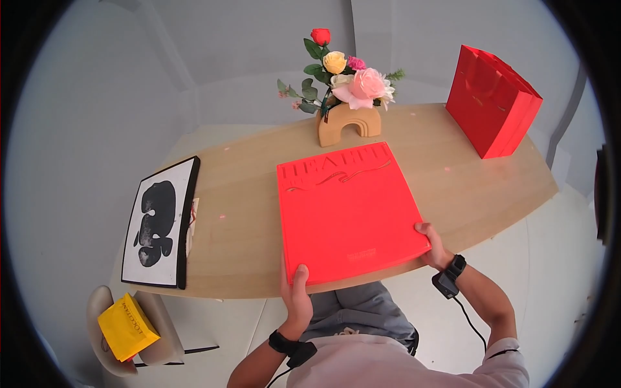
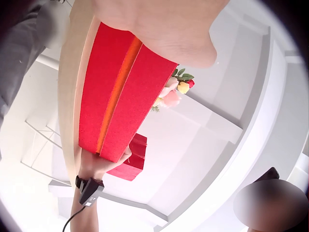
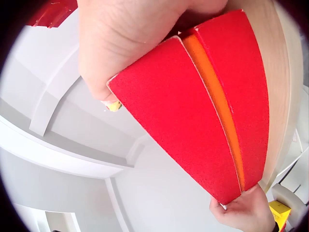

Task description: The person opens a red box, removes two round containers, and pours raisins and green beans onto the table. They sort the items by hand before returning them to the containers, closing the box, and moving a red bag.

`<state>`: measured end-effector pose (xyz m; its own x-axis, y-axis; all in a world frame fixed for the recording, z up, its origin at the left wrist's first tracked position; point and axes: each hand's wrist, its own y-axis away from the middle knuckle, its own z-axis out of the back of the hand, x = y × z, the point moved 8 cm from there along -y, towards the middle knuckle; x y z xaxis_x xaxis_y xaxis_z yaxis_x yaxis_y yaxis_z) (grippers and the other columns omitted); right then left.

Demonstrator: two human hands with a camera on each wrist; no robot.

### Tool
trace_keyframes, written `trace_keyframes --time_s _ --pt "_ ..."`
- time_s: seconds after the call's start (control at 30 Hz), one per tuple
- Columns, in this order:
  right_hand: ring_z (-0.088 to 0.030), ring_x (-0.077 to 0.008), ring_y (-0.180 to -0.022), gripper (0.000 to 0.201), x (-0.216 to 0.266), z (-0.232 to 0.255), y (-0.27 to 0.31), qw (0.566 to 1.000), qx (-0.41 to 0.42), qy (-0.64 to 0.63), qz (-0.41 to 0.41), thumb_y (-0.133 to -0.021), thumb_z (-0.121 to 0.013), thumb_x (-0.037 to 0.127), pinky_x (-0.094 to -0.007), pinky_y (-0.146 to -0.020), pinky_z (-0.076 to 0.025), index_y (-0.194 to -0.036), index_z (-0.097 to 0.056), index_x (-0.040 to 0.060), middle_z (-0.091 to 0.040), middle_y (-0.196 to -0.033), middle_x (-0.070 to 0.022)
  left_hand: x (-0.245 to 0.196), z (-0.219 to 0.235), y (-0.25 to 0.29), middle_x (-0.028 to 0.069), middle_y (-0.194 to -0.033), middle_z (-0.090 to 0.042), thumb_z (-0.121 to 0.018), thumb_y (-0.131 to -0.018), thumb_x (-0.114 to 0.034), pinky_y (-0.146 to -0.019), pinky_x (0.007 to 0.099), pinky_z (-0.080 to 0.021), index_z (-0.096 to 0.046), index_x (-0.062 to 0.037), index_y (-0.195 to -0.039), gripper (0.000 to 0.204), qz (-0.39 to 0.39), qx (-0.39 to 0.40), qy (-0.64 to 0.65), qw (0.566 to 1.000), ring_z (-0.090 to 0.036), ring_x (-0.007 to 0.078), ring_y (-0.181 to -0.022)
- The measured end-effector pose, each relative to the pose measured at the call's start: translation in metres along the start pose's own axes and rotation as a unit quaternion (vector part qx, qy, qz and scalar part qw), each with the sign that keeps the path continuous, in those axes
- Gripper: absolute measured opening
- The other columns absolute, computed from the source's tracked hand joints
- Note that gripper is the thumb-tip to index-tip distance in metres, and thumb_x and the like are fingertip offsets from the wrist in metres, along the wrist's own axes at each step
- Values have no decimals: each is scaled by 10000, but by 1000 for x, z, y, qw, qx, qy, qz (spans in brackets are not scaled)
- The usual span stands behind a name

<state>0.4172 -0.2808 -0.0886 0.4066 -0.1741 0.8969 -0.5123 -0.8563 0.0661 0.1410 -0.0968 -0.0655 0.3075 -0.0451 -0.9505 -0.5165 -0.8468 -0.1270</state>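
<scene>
A large flat red gift box (image 1: 349, 213) with embossed lettering and a wavy line on its lid lies at the front of the wooden table (image 1: 249, 220). My left hand (image 1: 297, 297) grips its near left corner, thumb on the lid's edge. At the near right corner my right hand (image 1: 436, 244) holds it the same way, its thumb over the top edge. Both wrist views show the box's front side, where an orange strip (image 2: 118, 92) runs between the lid and the base. The fingers of both hands are partly hidden behind the box.
Behind the box stands a wooden arch vase (image 1: 330, 127) with flowers (image 1: 362, 87). A red paper bag (image 1: 485, 103) is at the back right. On the left lies a black-framed picture (image 1: 158, 226). A yellow bag (image 1: 128, 328) rests on a chair (image 1: 162, 330).
</scene>
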Motion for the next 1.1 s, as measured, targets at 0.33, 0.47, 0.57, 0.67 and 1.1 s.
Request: trace_keyframes --time_s 0.33,0.47,0.57,0.67,1.1 --pt "-265 -261 -1588 882 41 8 -51 996 50 -48 47 -1039 -559 484 -431 -1295 -237 -1697 -126 89 -248 -1736 -100 2 19 -90 143 -1705 -326 -390 -1109 -397 -1283 399 -237 -212 -3 -1669 707 70 132 112 982 -298 253 -1577" --pt "-277 -266 -1581 863 47 2 -82 997 53 -51 30 -1051 -544 503 -452 -1287 -262 -1699 -123 119 -246 -1734 -94 4 -4 -134 141 -1662 -397 -378 -1119 -471 -1248 401 -318 -257 -22 -1661 714 88 160 98 978 -395 248 -1522" --pt "-364 -287 -1533 802 31 -8 -82 995 49 -15 -86 -1053 -536 506 -474 -1242 -353 -1688 -187 163 -327 -1692 -116 16 -17 -134 130 -1559 -509 -387 -1100 -556 -1178 390 -418 -348 -19 -1610 742 163 197 22 966 -512 231 -1415" --pt "-439 -285 -1488 768 29 -11 -76 987 46 -25 -151 -1057 -532 485 -456 -1227 -379 -1668 -235 128 -382 -1659 -144 33 -14 -138 92 -1446 -592 -376 -1096 -593 -1088 360 -505 -459 -47 -1540 708 216 216 48 951 -599 203 -1296" --pt "-493 -302 -1448 625 141 64 -35 917 -23 397 0 -1090 -520 375 -440 -1228 -369 -1583 -397 11 -470 -1603 -151 86 -103 -120 125 -1638 -401 -342 -1084 -673 -1249 409 -318 -312 -47 -1626 828 178 274 -6 945 -392 233 -1507"
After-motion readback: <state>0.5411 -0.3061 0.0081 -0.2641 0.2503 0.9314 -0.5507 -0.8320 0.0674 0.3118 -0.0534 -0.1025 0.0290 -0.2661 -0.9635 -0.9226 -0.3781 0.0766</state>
